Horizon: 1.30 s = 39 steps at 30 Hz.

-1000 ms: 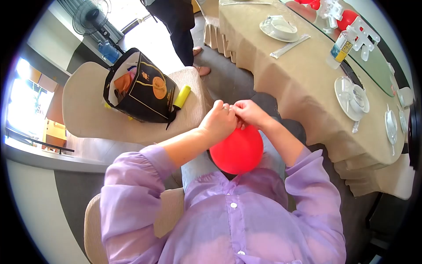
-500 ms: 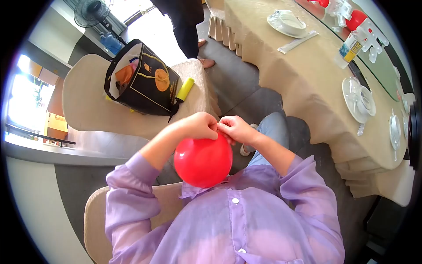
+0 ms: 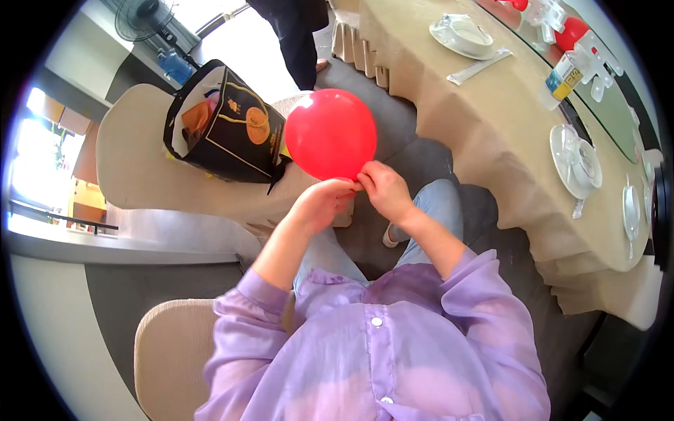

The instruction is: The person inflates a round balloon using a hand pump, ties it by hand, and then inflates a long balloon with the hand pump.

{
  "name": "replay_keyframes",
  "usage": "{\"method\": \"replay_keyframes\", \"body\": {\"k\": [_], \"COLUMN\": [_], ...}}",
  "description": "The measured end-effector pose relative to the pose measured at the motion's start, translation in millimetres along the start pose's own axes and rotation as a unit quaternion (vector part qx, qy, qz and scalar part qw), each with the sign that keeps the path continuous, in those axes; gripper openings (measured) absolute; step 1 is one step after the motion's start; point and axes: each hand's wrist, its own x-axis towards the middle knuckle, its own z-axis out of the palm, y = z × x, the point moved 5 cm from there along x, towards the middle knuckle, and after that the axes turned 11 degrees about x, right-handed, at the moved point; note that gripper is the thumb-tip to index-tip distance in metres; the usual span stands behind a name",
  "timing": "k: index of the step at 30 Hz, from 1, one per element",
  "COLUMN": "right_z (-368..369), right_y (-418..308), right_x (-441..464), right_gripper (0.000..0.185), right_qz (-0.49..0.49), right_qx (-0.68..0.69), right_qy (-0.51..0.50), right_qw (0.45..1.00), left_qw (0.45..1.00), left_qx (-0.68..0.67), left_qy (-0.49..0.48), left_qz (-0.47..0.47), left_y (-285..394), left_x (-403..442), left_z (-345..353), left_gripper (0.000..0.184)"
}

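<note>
1. Here's the red balloon (image 3: 331, 133), up in the air with its neck lowest, in front of the chair (image 3: 133, 147) and off the left edge of the desk (image 3: 484, 133).
2. Both hands are at that neck! The left hand (image 3: 317, 205) pinches it from one side, fingers reaching across under the round body; the right hand (image 3: 387, 193) pinches from the other, thumb and forefinger together. Fingertips meet, so exactly how the rubber lies between them, I can't tell.
3. What does good handling call for? A flat, firm pinch right under the swell, I'd judge, so that no air slips out. Soft pads, not nails, on the thin skin, and only a gentle pull on the neck. One hand should be sealing whenever the other shifts its grip.
4. Now the pose: forearms angle inward from either side, elbows bent and wide, wrists below the balloon. The right wrist comes in from the lower right, its knuckles uppermost; the left rises steeply from the sleeve.
5. Nearby, a black bag (image 3: 235, 133) sits on the chair, just beside the balloon in this view, well clear of the fingers.
</note>
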Motion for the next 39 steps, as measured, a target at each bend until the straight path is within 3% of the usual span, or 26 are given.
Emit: {"method": "replay_keyframes", "body": {"k": [1,4,8,11,18,21,28,30,39], "right_z": [-2.8,-3.5,-5.3,-7.6,-20.9,-14.6,-12.0,-10.9,-17.2], "right_y": [-21.4,-29.4,-37.5,-29.9,-28.2,-6.6,14.0,15.9,15.7], "right_x": [-3.4,-4.1,-11.6,-8.1,-15.0,-21.7,-35.0,-37.3,-38.4], "right_gripper": [0.007,0.006,0.005,0.006,0.011,0.012,0.011,0.011,0.010], "right_qz": [-0.151,-0.200,-0.229,-0.155,-0.064,0.022,0.032,0.031,0.011], "right_qx": [-0.181,-0.311,-0.338,-0.291,-0.153,-0.009,-0.004,-0.043,-0.089], "right_qy": [0.065,0.090,0.119,0.127,0.178,0.170,0.192,0.159,0.135], "right_qw": [0.970,0.925,0.905,0.936,0.970,0.985,0.981,0.986,0.987], "left_qw": [0.997,0.985,0.977,0.965,0.960,0.970,0.980,0.983,0.984], "left_qx": [-0.063,-0.132,-0.148,-0.160,-0.112,-0.089,-0.063,-0.081,-0.076], "left_qy": [-0.005,0.010,-0.003,-0.015,0.012,0.001,0.011,0.025,-0.040], "left_qz": [0.042,0.110,0.156,0.207,0.254,0.228,0.186,0.165,0.156], "left_y": [-1.0,-6.0,0.3,0.0,-5.3,-20.6,-47.4,-53.8,-60.2], "left_x": [-0.1,6.9,6.5,9.0,17.2,19.7,18.6,17.5,18.0], "left_z": [-0.1,12.8,26.5,41.1,49.0,53.1,53.5,54.0,47.9], "left_gripper": [0.025,0.029,0.027,0.040,0.044,0.045,0.047,0.048,0.049]}}
